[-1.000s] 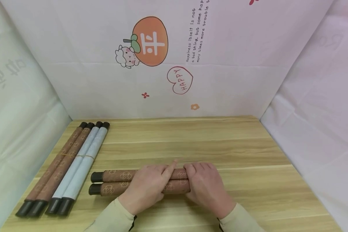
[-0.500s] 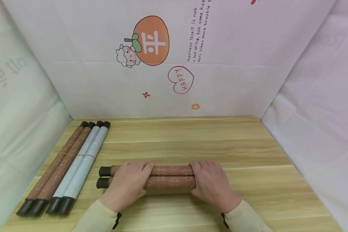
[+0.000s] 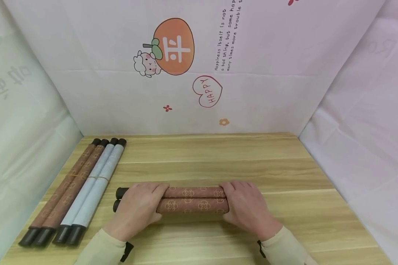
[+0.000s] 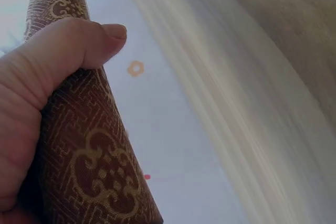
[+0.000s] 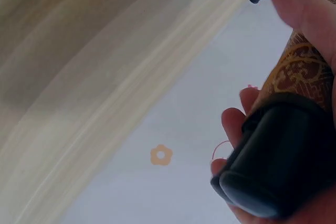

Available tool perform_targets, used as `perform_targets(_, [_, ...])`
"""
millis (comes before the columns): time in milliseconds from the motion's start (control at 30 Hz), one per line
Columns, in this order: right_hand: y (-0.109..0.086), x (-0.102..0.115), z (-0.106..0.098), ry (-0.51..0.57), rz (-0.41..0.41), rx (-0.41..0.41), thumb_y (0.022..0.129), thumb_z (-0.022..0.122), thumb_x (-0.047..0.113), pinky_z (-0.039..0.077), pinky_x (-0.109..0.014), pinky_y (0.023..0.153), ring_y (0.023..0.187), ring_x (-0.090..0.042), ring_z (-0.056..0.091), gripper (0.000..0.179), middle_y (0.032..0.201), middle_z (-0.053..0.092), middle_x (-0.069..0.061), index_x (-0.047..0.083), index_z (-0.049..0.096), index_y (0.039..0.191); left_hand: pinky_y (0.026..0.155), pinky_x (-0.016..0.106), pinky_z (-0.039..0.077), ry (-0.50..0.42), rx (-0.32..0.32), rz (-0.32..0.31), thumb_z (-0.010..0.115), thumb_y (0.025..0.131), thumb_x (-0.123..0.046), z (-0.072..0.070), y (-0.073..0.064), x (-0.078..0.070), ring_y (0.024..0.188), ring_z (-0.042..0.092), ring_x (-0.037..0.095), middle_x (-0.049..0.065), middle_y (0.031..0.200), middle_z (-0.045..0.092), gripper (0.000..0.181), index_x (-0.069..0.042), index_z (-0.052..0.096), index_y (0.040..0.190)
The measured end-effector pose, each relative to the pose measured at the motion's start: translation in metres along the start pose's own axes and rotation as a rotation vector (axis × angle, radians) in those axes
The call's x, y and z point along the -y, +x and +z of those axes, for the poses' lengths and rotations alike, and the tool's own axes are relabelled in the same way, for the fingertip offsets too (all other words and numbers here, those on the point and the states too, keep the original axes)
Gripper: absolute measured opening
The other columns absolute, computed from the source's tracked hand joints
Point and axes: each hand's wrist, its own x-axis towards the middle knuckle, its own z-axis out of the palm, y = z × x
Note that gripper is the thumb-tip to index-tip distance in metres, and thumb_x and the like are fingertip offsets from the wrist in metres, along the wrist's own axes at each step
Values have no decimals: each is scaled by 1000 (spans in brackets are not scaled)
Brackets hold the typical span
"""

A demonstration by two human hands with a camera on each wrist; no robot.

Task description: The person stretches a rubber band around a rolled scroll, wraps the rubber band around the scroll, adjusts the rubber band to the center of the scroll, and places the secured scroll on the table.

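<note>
Two rolled hanging scrolls lie side by side across the front of the head view, a far brown scroll (image 3: 192,192) and a near brown scroll (image 3: 189,205), both with gold flower patterns and black end knobs. My left hand (image 3: 137,208) grips both near their left end, leaving parts of the black knobs (image 3: 122,192) showing. Round the right end curls my right hand (image 3: 247,206), which hides the knobs there from the head. In the left wrist view the thumb (image 4: 79,43) lies over the patterned cloth. A black end knob (image 5: 273,161) sits within the right hand's fingers.
At the left of the wooden table (image 3: 252,158), a thin band ties together two brown scrolls (image 3: 64,193) and two pale blue scrolls (image 3: 94,184), slanting front to back. Printed white cloth (image 3: 258,103) hangs behind and along both sides.
The left hand has slid leftward along the two scrolls, away from the right hand. The scrolls and right hand have shifted rightward and slightly away from the body.
</note>
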Motion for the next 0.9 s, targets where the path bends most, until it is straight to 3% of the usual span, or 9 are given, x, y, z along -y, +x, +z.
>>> perform_targets(167, [-2,-4,-3,26,8,11,55,96,57,53,-51,101,105,-29,69,97,113,72,-7,12,60,134,81,45,60,14,-23,14,95,57,-26,0,0,3,94,73,22,3,106,75,70,-9,68,120])
perform_targets(300, [-4,-8,-6,8,26,41,54,101,42,51,-52,105,110,-33,67,106,119,70,-14,4,55,142,82,44,61,23,-41,19,95,58,-27,0,0,7,94,73,22,4,106,75,70,-7,69,119])
perform_targets(400, [-4,-10,-6,-36,18,29,55,99,27,54,-50,102,107,-33,68,95,117,70,-16,-1,58,135,81,44,61,22,-56,29,94,57,-27,0,0,9,93,73,23,5,105,75,70,-6,70,119])
perform_targets(467, [-4,-10,-6,-61,10,11,55,98,25,56,-49,98,104,-33,69,87,114,71,-16,-1,61,129,80,44,61,17,-63,34,94,58,-26,0,1,9,92,73,23,5,105,75,69,-6,70,119])
perform_targets(667, [-2,-9,-1,-123,6,-57,57,94,27,57,-49,94,100,-33,70,70,106,72,-13,4,63,115,80,45,61,-8,-56,24,93,57,-24,1,2,6,92,73,23,5,105,76,69,-6,71,120])
perform_targets(900, [0,-8,3,-147,-6,-97,54,95,35,55,-49,94,99,-32,71,72,105,72,-11,5,63,112,79,44,61,-23,-56,13,90,56,-24,4,3,2,91,74,21,3,103,76,66,-8,71,117])
